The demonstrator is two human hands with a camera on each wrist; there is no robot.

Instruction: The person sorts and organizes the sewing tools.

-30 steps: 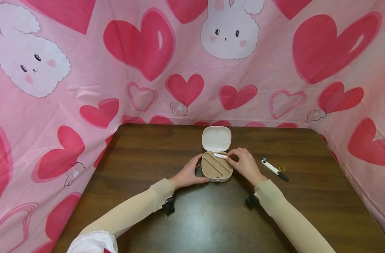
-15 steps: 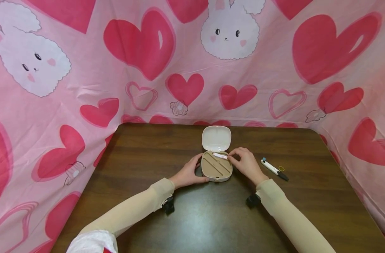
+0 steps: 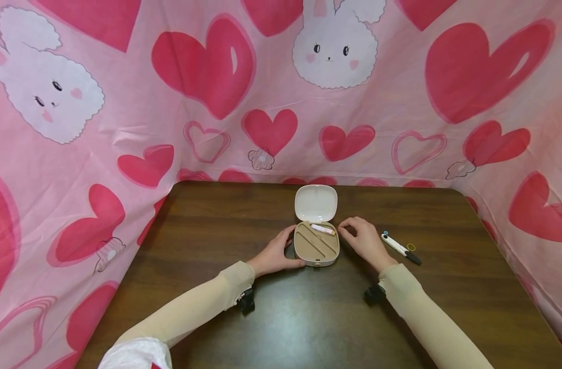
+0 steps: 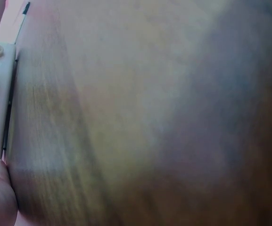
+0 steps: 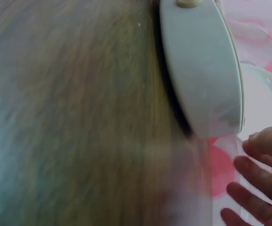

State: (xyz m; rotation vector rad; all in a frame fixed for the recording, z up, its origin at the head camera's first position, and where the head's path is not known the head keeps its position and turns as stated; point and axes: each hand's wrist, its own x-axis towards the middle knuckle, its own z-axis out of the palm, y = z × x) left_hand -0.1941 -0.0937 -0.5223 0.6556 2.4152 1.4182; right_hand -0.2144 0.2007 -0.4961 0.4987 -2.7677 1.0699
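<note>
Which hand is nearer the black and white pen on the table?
Right. The right hand lies just left of the pen, not touching it; the left hand rests against the open case, on its far side.

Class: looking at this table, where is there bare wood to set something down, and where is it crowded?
Bare wood lies left of the left hand, along the near edge between the sleeves, and behind the lid toward the cloth. It is crowded around the case, and between the right hand and the clippers with the ring.
</note>
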